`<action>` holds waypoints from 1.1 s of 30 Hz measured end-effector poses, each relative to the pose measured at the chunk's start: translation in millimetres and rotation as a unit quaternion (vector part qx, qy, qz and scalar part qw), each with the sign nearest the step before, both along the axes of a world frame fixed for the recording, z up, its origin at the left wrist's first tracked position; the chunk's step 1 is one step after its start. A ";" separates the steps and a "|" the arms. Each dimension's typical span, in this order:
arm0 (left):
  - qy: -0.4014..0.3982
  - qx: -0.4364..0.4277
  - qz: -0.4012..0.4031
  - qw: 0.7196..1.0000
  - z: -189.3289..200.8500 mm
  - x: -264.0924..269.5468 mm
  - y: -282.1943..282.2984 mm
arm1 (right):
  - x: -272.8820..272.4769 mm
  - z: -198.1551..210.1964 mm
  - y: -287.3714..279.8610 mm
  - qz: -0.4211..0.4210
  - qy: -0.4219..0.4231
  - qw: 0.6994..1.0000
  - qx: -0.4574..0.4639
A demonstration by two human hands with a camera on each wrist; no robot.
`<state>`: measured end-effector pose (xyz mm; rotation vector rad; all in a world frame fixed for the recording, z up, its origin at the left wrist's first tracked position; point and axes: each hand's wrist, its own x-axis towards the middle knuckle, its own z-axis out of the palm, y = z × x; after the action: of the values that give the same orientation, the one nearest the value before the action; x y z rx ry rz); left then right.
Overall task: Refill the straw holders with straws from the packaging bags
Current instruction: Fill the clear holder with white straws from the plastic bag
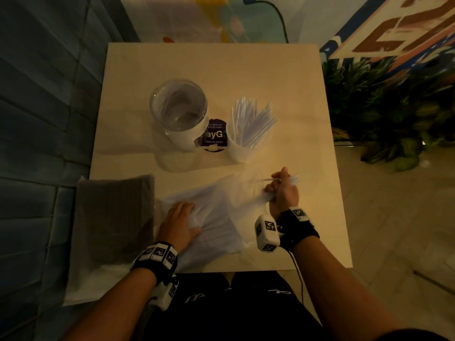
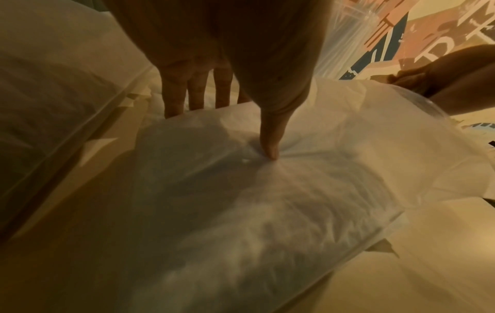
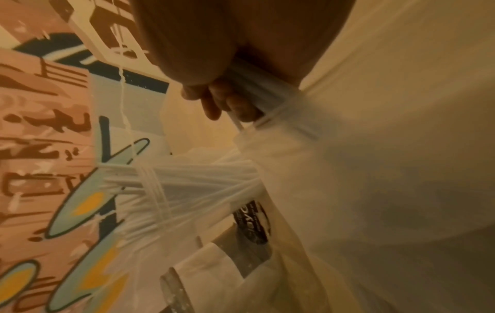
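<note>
A clear packaging bag of white straws [image 1: 216,217] lies flat on the near part of the table. My left hand [image 1: 181,221] rests on its left end with straight fingers [image 2: 171,99], and the thumb [image 2: 270,148] presses a dent into the bag [image 2: 267,211]. My right hand [image 1: 282,187] is at the bag's right end and grips a bunch of white straws [image 1: 293,179]; its fingers [image 3: 227,103] curl round the bunch [image 3: 267,95]. Behind stand a plastic cup holder [image 1: 240,148] full of splayed straws [image 3: 187,184] and a glass jar holder [image 1: 178,112] whose contents I cannot make out.
A second bag with dark straws [image 1: 115,217] lies at the table's near left corner, partly over the edge. A purple round sticker [image 1: 214,135] sits between the holders. The pale table [image 1: 221,67] is flanked by plants [image 1: 389,114] on the right and a blue panelled wall on the left.
</note>
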<state>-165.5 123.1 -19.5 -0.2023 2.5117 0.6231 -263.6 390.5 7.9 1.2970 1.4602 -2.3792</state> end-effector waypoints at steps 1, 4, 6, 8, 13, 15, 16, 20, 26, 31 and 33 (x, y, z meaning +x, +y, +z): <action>-0.002 0.001 -0.001 1.000 -0.2 0.2 -0.3 | -1.4 4.7 3.1 -0.012 0.005 1.000 -0.002; -0.005 -0.003 -0.004 1.000 -1.1 0.8 -0.8 | -7.6 23.8 16.1 -0.028 0.023 0.999 0.029; 0.001 -0.007 -0.006 1.000 -1.7 0.9 -0.6 | -12.2 41.9 23.1 -0.018 0.042 0.997 0.064; 0.004 -0.011 -0.013 1.000 -2.0 0.4 -0.5 | -15.1 64.9 26.5 0.010 0.070 0.992 0.102; -0.028 -0.006 -0.043 0.999 -2.3 -0.4 -10.1 | -11.1 115.6 28.2 0.150 0.186 0.936 0.258; -0.054 -0.011 -0.060 0.997 -1.0 -3.5 -15.6 | -8.3 135.4 24.6 0.192 0.234 0.895 0.330; -0.066 -0.006 -0.056 0.996 1.1 -6.1 -17.0 | -7.5 145.3 22.4 0.198 0.251 0.881 0.348; -0.068 0.049 -0.023 0.996 17.4 -13.5 -13.0 | -8.6 170.6 10.3 0.206 0.307 0.866 0.338; 0.018 0.268 0.047 0.962 78.8 -29.6 20.9 | -8.6 162.1 -26.7 0.293 0.285 0.864 0.294; 0.006 0.326 0.001 0.945 111.8 -42.8 55.1 | 7.8 151.6 -60.4 0.360 0.251 0.881 0.176; -0.009 0.381 0.036 0.924 112.5 -45.6 63.8 | 12.4 154.9 -68.7 0.375 0.240 0.884 0.140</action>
<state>-211.2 186.8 93.0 -0.0066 2.0600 1.5513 -251.3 321.7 162.8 0.0377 1.9973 -2.0337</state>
